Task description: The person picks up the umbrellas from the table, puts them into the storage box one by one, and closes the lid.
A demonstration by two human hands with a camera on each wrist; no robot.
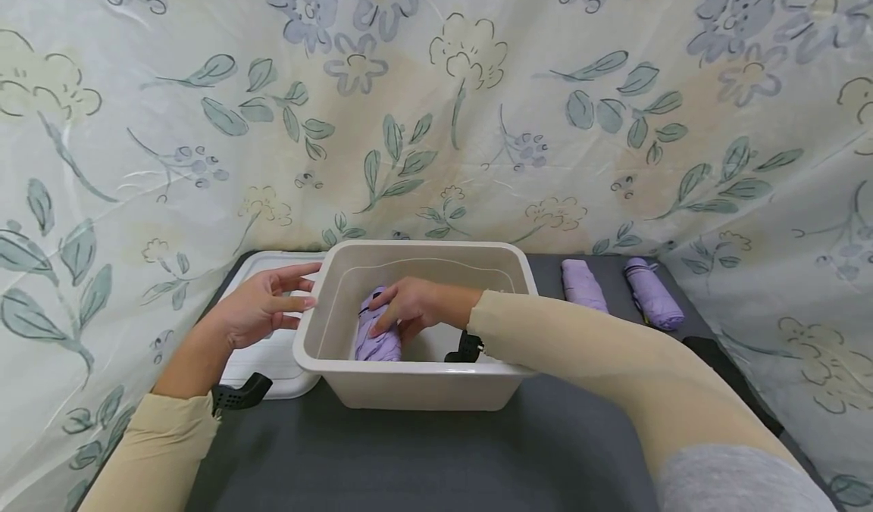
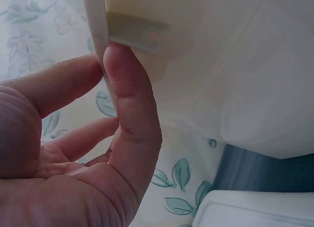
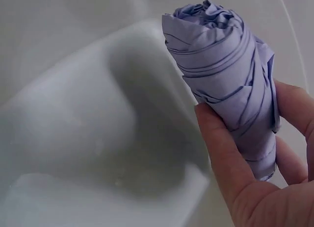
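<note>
A beige plastic storage bin stands on the dark table. Inside its left half, my right hand holds a lilac rolled fabric bundle, thumb on one side and fingers on the other. The bundle stands tilted, its crumpled spiral end up in the right wrist view. My left hand is at the bin's left rim, thumb bent against the underside of the lip and fingertips at its outer edge. A small tab shows under the lip beside the thumb.
A white lid lies on the table left of the bin, partly behind the left hand. Two more lilac rolls lie at the back right, one with a dark strap. A floral curtain hangs behind and around the table.
</note>
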